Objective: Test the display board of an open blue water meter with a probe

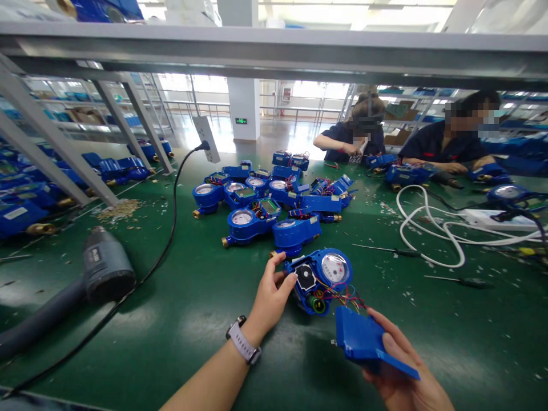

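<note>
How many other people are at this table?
2. One person sits straight across the green table; a second person sits just right of them. Others may be hidden.

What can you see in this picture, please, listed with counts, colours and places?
opened meter: one, blue, on the table before the person
cover: one, blue, wired to the opened meter
meters: about a dozen, blue, heaped mid-table
heat gun: one, grey, left on the table
black cable: one, left, plugged into a hanging white socket strip
white cable: one, looped, right
screwdrivers: two, dark, right of the opened meter
table: one, green, underneath everything
co-workers: two, dark blue tops, far side
watch: one, pale strap, left wrist
left hand: one, fingers on the opened meter's left edge
right hand: one, holding the cover
</note>
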A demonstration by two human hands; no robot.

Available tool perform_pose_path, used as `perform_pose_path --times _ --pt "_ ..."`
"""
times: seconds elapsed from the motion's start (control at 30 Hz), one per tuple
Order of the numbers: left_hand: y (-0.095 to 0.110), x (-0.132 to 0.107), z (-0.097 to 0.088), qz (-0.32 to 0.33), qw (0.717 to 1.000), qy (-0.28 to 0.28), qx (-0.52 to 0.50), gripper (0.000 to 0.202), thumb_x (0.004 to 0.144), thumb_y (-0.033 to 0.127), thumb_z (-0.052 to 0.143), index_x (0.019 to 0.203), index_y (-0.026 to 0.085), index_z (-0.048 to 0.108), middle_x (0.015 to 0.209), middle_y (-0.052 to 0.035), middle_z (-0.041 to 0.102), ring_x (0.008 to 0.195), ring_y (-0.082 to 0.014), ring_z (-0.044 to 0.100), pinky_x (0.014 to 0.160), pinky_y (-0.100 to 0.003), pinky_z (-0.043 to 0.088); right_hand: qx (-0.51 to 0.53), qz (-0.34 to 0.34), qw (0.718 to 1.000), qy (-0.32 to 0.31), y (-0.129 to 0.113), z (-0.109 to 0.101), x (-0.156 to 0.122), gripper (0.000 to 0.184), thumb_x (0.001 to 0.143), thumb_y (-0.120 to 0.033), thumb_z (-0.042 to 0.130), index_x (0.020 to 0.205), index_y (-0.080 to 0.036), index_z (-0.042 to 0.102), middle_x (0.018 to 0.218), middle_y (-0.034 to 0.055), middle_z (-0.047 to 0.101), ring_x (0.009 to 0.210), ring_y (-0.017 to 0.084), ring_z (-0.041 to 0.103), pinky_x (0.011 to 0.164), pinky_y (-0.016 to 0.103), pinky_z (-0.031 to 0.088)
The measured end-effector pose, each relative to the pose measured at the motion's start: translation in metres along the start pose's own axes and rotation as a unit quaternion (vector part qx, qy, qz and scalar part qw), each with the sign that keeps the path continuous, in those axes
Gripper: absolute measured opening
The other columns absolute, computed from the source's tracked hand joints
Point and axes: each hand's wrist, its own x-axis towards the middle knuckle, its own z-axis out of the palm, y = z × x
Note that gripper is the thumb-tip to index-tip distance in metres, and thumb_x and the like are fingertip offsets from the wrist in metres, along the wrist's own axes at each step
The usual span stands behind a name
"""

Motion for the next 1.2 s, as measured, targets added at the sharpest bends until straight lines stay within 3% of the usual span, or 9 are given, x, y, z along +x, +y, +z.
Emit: perform_pose_path --times 0.17,0.3,0.4,0.53,0.7,0.77,0.9,1.07,1.2 --pt "-0.001 -0.006 -0.005 0.232 0.961 0.055 0.142 0.054 0.094 0.049 0.048 0.139 0.022 0.037 0.146 -0.0156 0.040 0.137 -0.0290 0.039 0.112 -0.051 0.032 -0.023 -0.010 0.999 -0.023 -0.015 0.012 0.004 0.039 0.076 -0.044 0.080 0.110 -0.026 0.072 0.127 0.0077 0.058 0.082 0.024 0.065 0.054 0.029 0.058" --pt "0.012 -0.018 -0.004 0.496 0.833 -0.026 0.244 0.080 0.076 0.070 0.061 0.135 0.019 0.042 0.129 -0.0163 0.056 0.123 -0.0292 0.052 0.110 -0.050 0.034 -0.037 -0.010 0.998 -0.054 -0.021 0.020 0.005 0.042 0.073 -0.046 0.083 0.108 -0.026 0.072 0.117 0.0072 0.061 0.082 0.022 0.062 0.055 0.026 0.057" --pt "0.021 -0.025 0.003 0.538 0.797 -0.068 0.267 0.072 0.072 0.055 0.076 0.126 0.018 0.047 0.115 -0.0124 0.065 0.108 -0.0239 0.061 0.099 -0.040 0.044 -0.045 -0.015 0.996 -0.073 -0.022 0.025 0.002 0.041 0.075 -0.048 0.081 0.109 -0.026 0.070 0.110 0.0064 0.062 0.081 0.020 0.061 0.057 0.025 0.056" --pt "0.025 -0.034 0.008 0.446 0.865 -0.082 0.216 0.049 0.074 0.048 0.076 0.109 0.018 0.058 0.099 -0.0085 0.070 0.091 -0.0224 0.066 0.082 -0.036 0.049 -0.063 -0.039 0.991 -0.110 -0.021 0.023 -0.005 0.043 0.086 -0.053 0.069 0.120 -0.027 0.064 0.103 0.0069 0.064 0.084 0.022 0.063 0.069 0.033 0.057" --pt "0.030 -0.046 0.012 0.088 0.989 -0.116 0.034 0.092 0.074 0.040 0.078 0.146 0.017 0.026 0.100 -0.0097 0.070 0.086 -0.0213 0.066 0.080 -0.033 0.051 -0.111 -0.140 0.978 -0.107 -0.008 0.017 -0.007 0.055 0.095 -0.047 0.059 0.144 -0.034 0.037 0.106 0.0050 0.064 0.086 0.020 0.065 0.081 0.036 0.054" --pt "0.032 -0.049 0.017 -0.011 0.988 -0.145 -0.043 0.102 0.074 0.035 0.077 0.150 0.018 0.012 0.090 -0.0055 0.070 0.078 -0.0185 0.066 0.074 -0.029 0.050 -0.148 -0.182 0.968 -0.088 0.000 0.015 -0.005 0.053 0.096 -0.042 0.060 0.143 -0.032 0.038 0.110 0.0056 0.062 0.088 0.019 0.064 0.083 0.034 0.053" --pt "0.033 -0.050 0.027 -0.104 0.972 -0.177 -0.116 0.080 0.069 0.034 0.081 0.133 0.016 0.036 0.086 -0.0044 0.068 0.073 -0.0141 0.063 0.073 -0.025 0.048 -0.238 -0.261 0.933 -0.062 0.011 0.011 -0.003 0.047 0.095 -0.037 0.062 0.139 -0.033 0.045 0.110 0.0038 0.060 0.092 0.018 0.062 0.084 0.031 0.052" --pt "0.027 -0.049 0.027 -0.147 0.949 -0.223 -0.165 0.067 0.067 0.055 0.078 0.107 0.018 0.038 0.084 -0.0026 0.062 0.068 -0.0128 0.059 0.068 -0.026 0.046 -0.348 -0.368 0.860 -0.055 0.013 0.005 -0.008 0.062 0.092 -0.027 0.067 0.146 -0.037 0.038 0.108 0.0021 0.059 0.101 0.021 0.057 0.098 0.037 0.042" --pt "0.027 -0.049 0.025 -0.119 0.953 -0.277 -0.029 0.048 0.070 0.048 0.077 0.091 0.016 0.049 0.078 0.0018 0.053 0.066 -0.0093 0.046 0.064 -0.022 0.038 -0.387 -0.431 0.805 -0.130 0.014 0.008 -0.013 0.066 0.089 -0.023 0.068 0.146 -0.038 0.038 0.112 0.0021 0.063 0.103 0.023 0.058 0.095 0.038 0.046"
